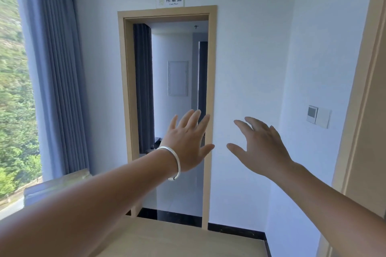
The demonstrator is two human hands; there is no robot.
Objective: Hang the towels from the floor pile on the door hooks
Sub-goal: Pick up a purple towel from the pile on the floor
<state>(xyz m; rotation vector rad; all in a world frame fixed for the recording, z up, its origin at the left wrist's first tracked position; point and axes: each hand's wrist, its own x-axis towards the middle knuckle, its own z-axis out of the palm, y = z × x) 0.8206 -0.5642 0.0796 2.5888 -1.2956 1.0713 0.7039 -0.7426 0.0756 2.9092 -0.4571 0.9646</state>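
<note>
Room: white-walled corridor end; open doorway [167,110] at 12 o'clock, tan frame, further room visible through it.
Sign: small plate [170,0] above frame, at 12 o'clock high; marked as linen room.
Window side: blue-grey curtain [52,69] at 10 o'clock; green hillside beyond glass at 9 o'clock.
Wall fittings: switch panel [318,117] at 3 o'clock on right wall; second tan door frame at far right edge.
Floor: pale wood floor [177,240] at 6 o'clock; black skirting along wall base.
Left hand [188,142]: raised toward doorway, just left of centre; fingers straight and spread; nothing held. Silver bangle [174,162] at wrist.
Right hand [261,146]: raised at 2 o'clock from centre; fingers spread, slightly bent; nothing held.
Hand spacing: apart, gap between thumbs; no contact with frame or wall discernible.
Towels: none in view; floor pile not visible anywhere.
Door hooks: none in view; no door leaf visible in the opening.
Relation to hands: position of towels relative to either hand cannot be told.
Progress: judged at the very start; nothing hung as far as shown.
Remaining: locate pile, likely beyond doorway; pick up towels; hang each on hooks.
</note>
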